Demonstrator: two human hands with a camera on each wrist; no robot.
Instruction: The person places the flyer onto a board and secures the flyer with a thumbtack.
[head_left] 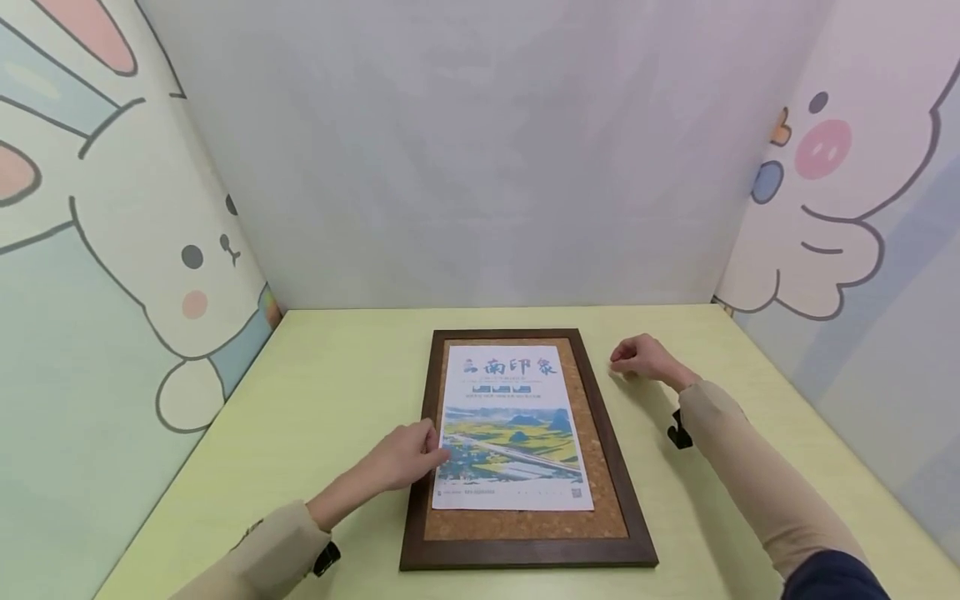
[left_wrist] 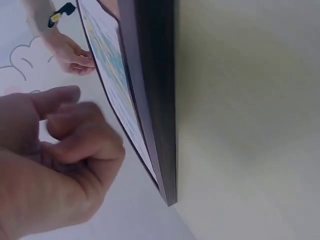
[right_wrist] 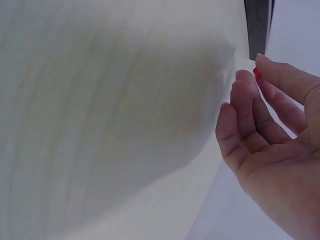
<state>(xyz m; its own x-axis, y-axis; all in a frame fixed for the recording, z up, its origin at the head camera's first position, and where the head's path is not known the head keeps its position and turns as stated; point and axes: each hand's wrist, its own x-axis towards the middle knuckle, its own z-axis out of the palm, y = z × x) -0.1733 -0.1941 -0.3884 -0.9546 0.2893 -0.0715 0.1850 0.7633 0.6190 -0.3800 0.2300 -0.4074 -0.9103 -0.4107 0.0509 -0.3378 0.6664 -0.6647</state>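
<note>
A brown-framed cork board [head_left: 525, 527] lies on the table. On its cork rests a printed poster [head_left: 510, 433] with a landscape picture and large blue characters. My left hand [head_left: 408, 454] is over the left side of the frame, its fingers curled; in the left wrist view the left hand [left_wrist: 70, 160] has nothing visible in its fingers. To the right of the board is my right hand [head_left: 647, 358], just above the table. In the right wrist view, the right hand's thumb and index fingertip pinch a small red pin-like thing [right_wrist: 257, 72], mostly hidden.
The pale yellow-green table [head_left: 337, 375] runs back to a grey-white wall [head_left: 487, 167]. Cartoon-printed panels, a rabbit panel [head_left: 135, 250] on the left and a white animal panel [head_left: 840, 208] on the right, stand at the sides.
</note>
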